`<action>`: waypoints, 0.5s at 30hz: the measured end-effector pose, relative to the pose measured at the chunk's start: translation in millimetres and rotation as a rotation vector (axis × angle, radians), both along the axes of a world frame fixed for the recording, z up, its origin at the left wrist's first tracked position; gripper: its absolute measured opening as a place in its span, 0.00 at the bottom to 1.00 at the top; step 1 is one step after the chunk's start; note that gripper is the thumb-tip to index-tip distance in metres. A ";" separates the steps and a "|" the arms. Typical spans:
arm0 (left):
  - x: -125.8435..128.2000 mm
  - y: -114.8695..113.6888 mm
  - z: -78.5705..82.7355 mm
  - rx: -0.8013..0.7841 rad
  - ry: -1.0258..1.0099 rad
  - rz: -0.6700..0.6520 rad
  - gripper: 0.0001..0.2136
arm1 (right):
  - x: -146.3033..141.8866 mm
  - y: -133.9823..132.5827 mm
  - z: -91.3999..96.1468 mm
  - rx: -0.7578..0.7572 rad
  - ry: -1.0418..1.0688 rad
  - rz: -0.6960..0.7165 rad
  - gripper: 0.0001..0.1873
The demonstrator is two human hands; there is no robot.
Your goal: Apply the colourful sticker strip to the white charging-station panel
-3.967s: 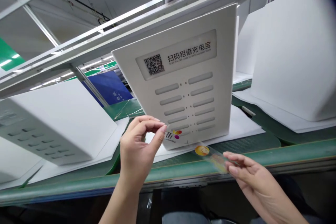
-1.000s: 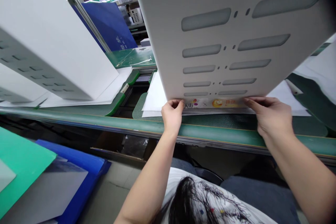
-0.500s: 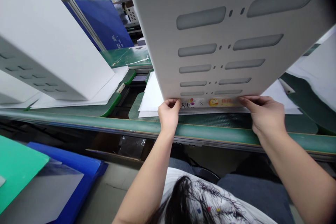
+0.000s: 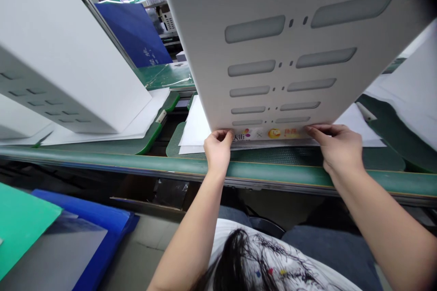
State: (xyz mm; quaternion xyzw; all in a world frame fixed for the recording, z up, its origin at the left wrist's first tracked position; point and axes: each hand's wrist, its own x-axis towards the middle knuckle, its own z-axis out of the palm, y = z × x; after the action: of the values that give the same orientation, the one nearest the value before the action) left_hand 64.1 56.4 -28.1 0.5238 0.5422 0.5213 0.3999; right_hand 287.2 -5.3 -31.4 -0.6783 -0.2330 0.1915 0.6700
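A tall white cabinet (image 4: 290, 41) with rows of grey slots stands upright in front of me on white sheets (image 4: 194, 132). Along its bottom edge runs a clear sticker strip (image 4: 259, 134) printed with coloured logos and characters. My left hand (image 4: 218, 148) pinches the strip's left end between thumb and forefinger, against the cabinet's lower left corner. At the other end, my right hand (image 4: 339, 145) grips the strip the same way, thumb and forefinger pressed together. The fingertips hide both ends of the strip.
Green pallets (image 4: 280, 157) carry the cabinets along a line with a green front rail (image 4: 184, 164). Another white cabinet (image 4: 85, 54) stands to the left. Blue and green sheets (image 4: 27, 223) lie low at left, near an open box (image 4: 146, 195). A blue board (image 4: 136, 32) stands behind.
The cabinet and strip have shifted slightly left in view, and my right hand with them. Both hands keep their pinch on the strip's ends.
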 end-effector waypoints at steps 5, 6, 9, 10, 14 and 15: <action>0.8 -0.1 0.8 -0.003 0.016 0.013 0.11 | -1.5 -1.2 2.4 -0.003 0.003 -0.004 0.16; 1.0 -0.7 1.3 -0.005 0.020 0.015 0.10 | -1.3 -1.4 2.6 -0.004 0.005 -0.004 0.16; 1.5 -2.9 3.9 -0.007 0.039 0.021 0.10 | -0.8 -0.7 1.6 -0.007 0.010 0.003 0.16; 1.4 -3.7 5.2 -0.010 0.051 0.023 0.10 | -0.9 -0.2 0.9 -0.007 0.010 0.004 0.16; 0.6 -5.8 11.4 -0.037 0.101 0.010 0.08 | -4.6 1.8 -2.2 0.030 0.035 -0.003 0.17; 0.3 -6.0 12.8 -0.041 0.106 0.010 0.08 | -5.8 2.1 -2.4 0.041 0.046 -0.004 0.17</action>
State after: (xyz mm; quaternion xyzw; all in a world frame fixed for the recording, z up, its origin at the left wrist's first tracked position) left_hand 64.3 50.4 -15.3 0.5395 0.5760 0.4836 0.3786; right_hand 281.4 -3.2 -33.8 -0.6602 -0.2202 0.2006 0.6895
